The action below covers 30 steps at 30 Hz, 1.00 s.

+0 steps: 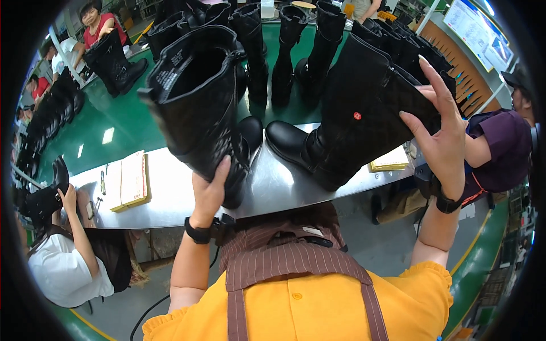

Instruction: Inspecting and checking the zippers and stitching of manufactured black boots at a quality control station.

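Observation:
Two tall black boots stand in front of me. The left boot (196,122) leans to the left, its wide top facing me so that the lining shows. My left hand (210,193) grips it low on the quilted shaft near the ankle, thumb in front and fingers mostly hidden. The right boot (364,102) tilts to the right, its toe pointing left; a small red round sticker (357,116) marks its shaft. Beside that upper shaft, my right hand (443,128) has its fingers spread, the thumb tip at the leather.
A shiny metal ledge (170,176) edges the green conveyor (102,113). Several black boots (290,51) stand beyond. Yellow paper stacks (128,181) lie at left and right (391,159). One person (74,267) handles a boot at left; another (500,142) is close at right.

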Each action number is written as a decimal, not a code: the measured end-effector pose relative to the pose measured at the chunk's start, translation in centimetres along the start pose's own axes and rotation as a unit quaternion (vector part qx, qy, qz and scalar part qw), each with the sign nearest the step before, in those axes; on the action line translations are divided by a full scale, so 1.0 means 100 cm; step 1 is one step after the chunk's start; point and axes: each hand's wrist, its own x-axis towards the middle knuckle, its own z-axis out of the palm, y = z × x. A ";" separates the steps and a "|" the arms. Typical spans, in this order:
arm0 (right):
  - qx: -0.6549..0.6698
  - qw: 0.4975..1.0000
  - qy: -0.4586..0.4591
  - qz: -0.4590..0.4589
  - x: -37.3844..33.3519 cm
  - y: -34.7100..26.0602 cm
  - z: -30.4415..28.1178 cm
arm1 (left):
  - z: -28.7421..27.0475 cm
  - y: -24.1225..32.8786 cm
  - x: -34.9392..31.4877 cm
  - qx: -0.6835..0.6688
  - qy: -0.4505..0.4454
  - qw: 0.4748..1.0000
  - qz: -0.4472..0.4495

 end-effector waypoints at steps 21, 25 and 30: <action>0.052 0.951 -0.295 0.072 0.047 -0.060 -0.015 | 0.159 0.035 -0.037 0.262 -0.158 0.938 0.166; 0.077 0.985 -0.153 0.032 0.037 -0.031 -0.003 | 0.121 0.039 -0.016 0.125 -0.143 0.967 0.171; 0.235 0.938 -0.041 0.253 0.123 0.009 -0.056 | 0.056 -0.005 0.034 0.020 0.122 0.973 0.193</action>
